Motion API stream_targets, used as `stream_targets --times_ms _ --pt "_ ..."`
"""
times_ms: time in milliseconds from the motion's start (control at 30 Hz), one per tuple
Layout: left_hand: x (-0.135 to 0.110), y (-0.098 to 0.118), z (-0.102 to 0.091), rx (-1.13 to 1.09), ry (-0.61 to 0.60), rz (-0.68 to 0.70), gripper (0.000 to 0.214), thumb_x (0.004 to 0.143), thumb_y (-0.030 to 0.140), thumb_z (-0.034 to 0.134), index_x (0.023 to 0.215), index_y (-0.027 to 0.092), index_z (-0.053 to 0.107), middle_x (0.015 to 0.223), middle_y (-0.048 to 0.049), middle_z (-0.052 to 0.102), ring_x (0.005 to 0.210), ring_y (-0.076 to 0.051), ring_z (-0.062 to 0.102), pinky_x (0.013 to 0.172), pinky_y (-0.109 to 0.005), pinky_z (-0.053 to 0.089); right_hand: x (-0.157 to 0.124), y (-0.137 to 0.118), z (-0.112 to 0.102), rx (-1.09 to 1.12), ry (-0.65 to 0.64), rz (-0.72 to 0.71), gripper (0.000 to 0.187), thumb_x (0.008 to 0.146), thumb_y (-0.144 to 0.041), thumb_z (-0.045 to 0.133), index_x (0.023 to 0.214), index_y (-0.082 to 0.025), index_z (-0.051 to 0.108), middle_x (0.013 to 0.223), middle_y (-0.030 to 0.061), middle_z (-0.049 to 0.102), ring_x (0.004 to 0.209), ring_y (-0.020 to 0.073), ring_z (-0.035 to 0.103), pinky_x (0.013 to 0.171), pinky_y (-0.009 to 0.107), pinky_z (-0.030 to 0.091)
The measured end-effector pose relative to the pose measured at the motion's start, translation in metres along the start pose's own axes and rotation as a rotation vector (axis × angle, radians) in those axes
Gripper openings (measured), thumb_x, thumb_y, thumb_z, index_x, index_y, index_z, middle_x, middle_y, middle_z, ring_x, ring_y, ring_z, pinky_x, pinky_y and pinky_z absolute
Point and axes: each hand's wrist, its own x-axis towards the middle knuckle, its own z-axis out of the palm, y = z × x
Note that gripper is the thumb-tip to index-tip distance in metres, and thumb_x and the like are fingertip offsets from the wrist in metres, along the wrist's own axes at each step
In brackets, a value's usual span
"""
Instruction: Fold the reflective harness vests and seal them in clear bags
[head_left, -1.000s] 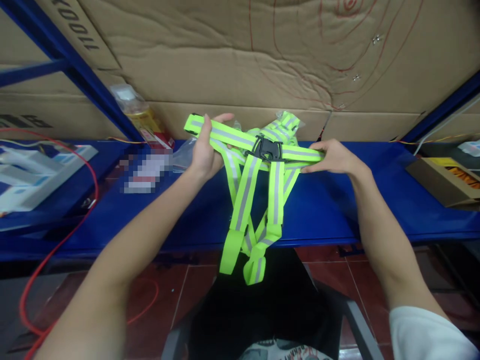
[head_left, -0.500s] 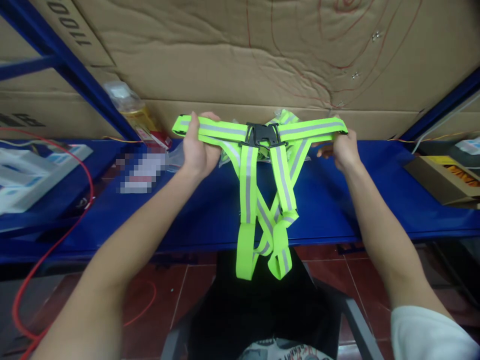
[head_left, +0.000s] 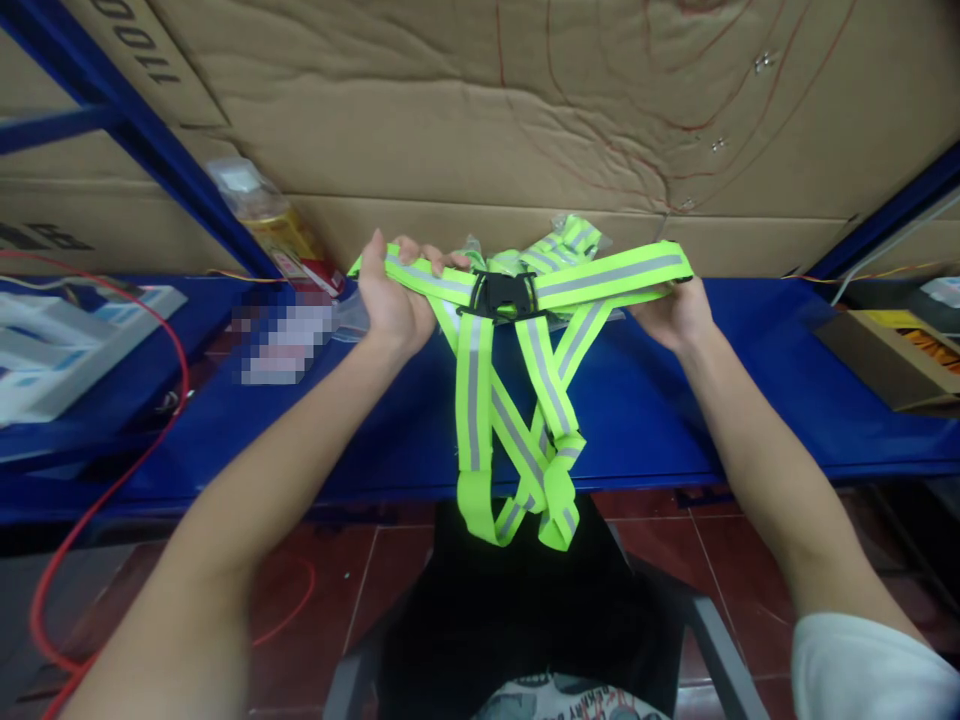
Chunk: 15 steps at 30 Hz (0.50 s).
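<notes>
- Hands hold a neon reflective harness (head_left: pixel 517 400) stretched above the blue desk (head_left: pixel 660 420); left hand (head_left: pixel 390 300) closed on one belt end
- right hand (head_left: pixel 675 312) gripping the other; black buckle (head_left: pixel 501 294) between; straps dangling

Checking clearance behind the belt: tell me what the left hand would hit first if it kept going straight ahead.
Probably the cardboard wall behind the blue shelf; the left hand, gripping the reflective belt, points toward it, though depth is unclear.

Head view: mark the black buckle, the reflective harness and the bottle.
black buckle (head_left: pixel 501 295), head view, centre of the clip.
reflective harness (head_left: pixel 474 400), head view, left hanging strap.
bottle (head_left: pixel 274 225), head view, yellow body behind the left hand.
</notes>
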Motion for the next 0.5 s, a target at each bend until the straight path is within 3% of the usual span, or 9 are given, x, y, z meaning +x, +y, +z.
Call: stream_targets --times_ms 67,133,233,367,500 --pt "0.006 -0.006 -0.011 0.039 -0.104 0.015 0.071 0.068 0.104 0.055 0.069 0.033 0.058 0.06 -0.003 0.055 0.107 -0.031 0.068 0.091 -0.045 0.048 -0.007 -0.002 -0.004 0.183 -0.081 0.049 0.069 0.073 -0.079 0.073 0.119 -0.028 0.072 0.108 0.014 0.079 0.111 0.0401 0.074 0.085 0.056 0.061" --pt "0.01 -0.012 -0.02 0.058 -0.164 0.015 0.071 0.064 0.104 0.058 0.067 0.033 0.055 0.056 -0.0013 0.05 0.104 -0.028 0.066 0.091 -0.043 0.045 -0.013 -0.006 -0.009 0.218 -0.165 0.07 0.075 0.064 -0.077 0.077 0.119 -0.028 0.073 0.106 0.0138 0.079 0.11 0.0415 0.074 0.086 0.058 0.059" --pt "0.015 -0.018 -0.024 0.002 -0.101 -0.002 0.073 0.067 0.101 0.061 0.065 0.03 0.045 0.051 0.0017 0.038 0.09 -0.024 0.066 0.089 -0.041 0.046 -0.014 -0.014 -0.014 0.198 -0.115 0.062 0.075 0.066 -0.08 0.07 0.122 -0.03 0.073 0.111 0.014 0.079 0.118 0.0424 0.073 0.091 0.061 0.057" --pt "0.013 -0.027 -0.01 -0.063 -0.005 0.037 0.077 0.082 0.1 0.05 0.066 0.027 0.032 0.052 0.0052 0.029 0.064 -0.021 0.062 0.079 -0.041 0.05 -0.009 -0.022 -0.01 0.51 -0.027 -0.053 0.056 0.068 -0.071 0.073 0.11 -0.034 0.076 0.123 0.0101 0.079 0.134 0.0422 0.065 0.107 0.061 0.052" --pt "-0.001 -0.036 0.004 0.025 -0.095 0.149 0.071 0.095 0.09 0.052 0.069 0.025 0.036 0.058 0.0059 0.032 0.056 -0.018 0.057 0.074 -0.037 0.049 -0.005 -0.019 -0.003 0.792 0.006 -0.125 0.03 0.073 -0.059 0.076 0.089 -0.034 0.073 0.103 0.0061 0.077 0.127 0.0404 0.067 0.108 0.059 0.052"
